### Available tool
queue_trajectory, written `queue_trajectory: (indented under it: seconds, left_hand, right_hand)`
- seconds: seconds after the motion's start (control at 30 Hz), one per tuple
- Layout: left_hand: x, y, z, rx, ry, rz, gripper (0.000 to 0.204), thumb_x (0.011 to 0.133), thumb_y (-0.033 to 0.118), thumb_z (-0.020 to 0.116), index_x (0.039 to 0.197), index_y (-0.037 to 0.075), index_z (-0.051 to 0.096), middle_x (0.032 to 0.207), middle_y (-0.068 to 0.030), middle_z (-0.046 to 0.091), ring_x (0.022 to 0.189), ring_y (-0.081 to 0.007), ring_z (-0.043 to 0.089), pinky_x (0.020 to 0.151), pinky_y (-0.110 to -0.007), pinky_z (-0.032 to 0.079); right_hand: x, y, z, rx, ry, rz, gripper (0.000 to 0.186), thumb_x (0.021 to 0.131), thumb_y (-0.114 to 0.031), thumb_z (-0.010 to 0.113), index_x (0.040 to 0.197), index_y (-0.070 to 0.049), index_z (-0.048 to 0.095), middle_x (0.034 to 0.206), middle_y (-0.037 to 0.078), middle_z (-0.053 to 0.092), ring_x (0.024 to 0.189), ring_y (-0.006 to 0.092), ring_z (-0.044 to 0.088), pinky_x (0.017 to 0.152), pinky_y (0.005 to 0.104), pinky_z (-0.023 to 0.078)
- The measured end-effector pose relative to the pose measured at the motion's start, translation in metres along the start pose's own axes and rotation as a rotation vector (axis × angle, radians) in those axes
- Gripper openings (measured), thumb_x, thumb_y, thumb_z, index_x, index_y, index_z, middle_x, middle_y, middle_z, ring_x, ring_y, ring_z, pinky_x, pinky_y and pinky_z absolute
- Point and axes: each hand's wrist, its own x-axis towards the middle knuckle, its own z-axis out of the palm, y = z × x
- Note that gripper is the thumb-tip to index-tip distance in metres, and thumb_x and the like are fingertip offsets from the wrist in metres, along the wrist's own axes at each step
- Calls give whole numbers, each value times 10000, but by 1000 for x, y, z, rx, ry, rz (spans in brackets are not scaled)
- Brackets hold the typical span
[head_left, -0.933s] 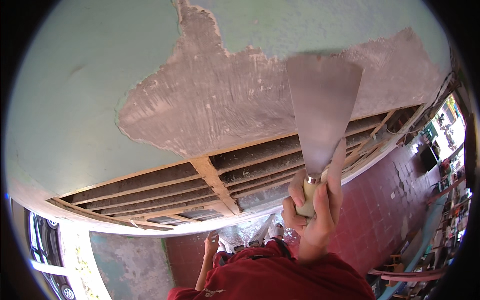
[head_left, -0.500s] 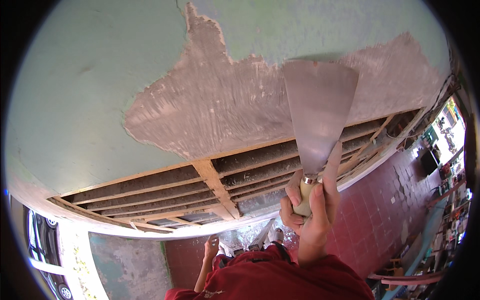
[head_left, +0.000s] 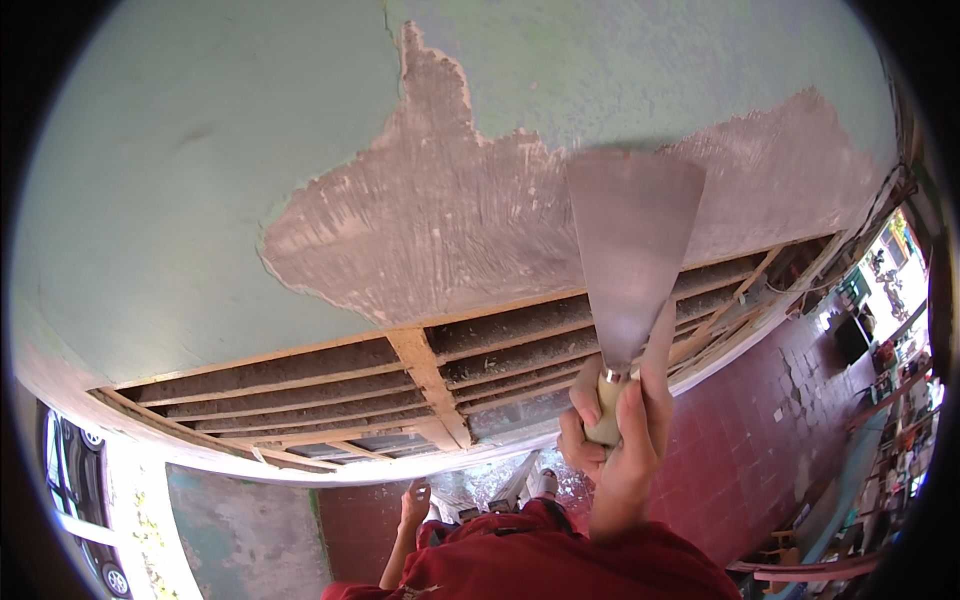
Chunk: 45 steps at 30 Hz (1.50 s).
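Observation:
A wide scraper with a metal blade [head_left: 636,240] and a pale yellowish handle is in my right hand [head_left: 630,425]. My fingers wrap round the handle, and my forefinger lies along the blade's side. The blade's broad edge is up at the boundary between the green paint [head_left: 640,70] and a bare grey-brown patch [head_left: 430,220] with a ragged rim; whether it touches the wall is hard to make out. Low down on the left hangs my left hand [head_left: 414,503], small in view, its fingers loosely bent and apart with nothing visible in them.
Below the patch runs a wooden louvred vent frame [head_left: 430,385] with dusty slats. Red floor tiles [head_left: 720,450] lie below, and pale flakes are scattered round my feet. Parked cars [head_left: 80,490] show at the far left; cluttered items [head_left: 850,500] stand at the right.
The scraper and my right hand sit slightly lower in the picture, and the wall has shifted down with them. My left hand hangs much as before.

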Motion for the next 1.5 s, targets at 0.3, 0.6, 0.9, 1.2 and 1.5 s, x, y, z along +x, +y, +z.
queue_trajectory:
  seconds: [0.3, 0.6, 0.9, 1.2, 1.5]
  left_hand:
    - [-3, 5, -2, 14, 42, 25, 328, 937, 173, 658, 1223, 17, 624, 1051, -202, 728, 942, -351, 728, 764, -401, 585]
    - [-1, -15, -2, -33, 59, -38, 352, 926, 197, 671, 1226, 17, 630, 1060, -193, 730, 948, -345, 729, 792, -408, 583]
    - [-4, -6, -5, -35, 35, -1, 378, 880, 117, 666, 1248, 44, 618, 976, -151, 749, 916, -312, 739, 796, -404, 583]
    - [0, -20, -6, 10, 21, -17, 376, 892, 120, 658, 1257, 43, 608, 993, -161, 745, 931, -320, 736, 824, -420, 575]
    - [0, -9, -6, -53, 15, -56, 391, 905, 123, 657, 1284, 47, 603, 1027, -187, 733, 944, -313, 728, 791, -405, 589]
  right_hand:
    - [-3, 5, -6, 54, -14, 19, 752, 1076, -327, 392, 1594, -41, -72, 754, 88, 509, 416, 54, 359, 363, 194, 263]
    - [-2, 5, -11, 34, 7, 3, 754, 1069, -330, 411, 1596, -30, -36, 770, 103, 519, 421, 52, 351, 354, 193, 279]
    - [-2, 5, -13, 4, 3, 12, 755, 1070, -337, 416, 1598, -36, -32, 747, 92, 509, 418, 56, 362, 357, 195, 272]
    - [1, 4, -9, -4, -38, -4, 767, 1075, -365, 397, 1594, -37, -63, 738, 83, 506, 408, 49, 364, 358, 193, 268]
    - [5, 4, -3, 5, -38, -28, 740, 1081, -341, 388, 1595, -28, -42, 749, 93, 519, 399, 48, 369, 357, 186, 270]
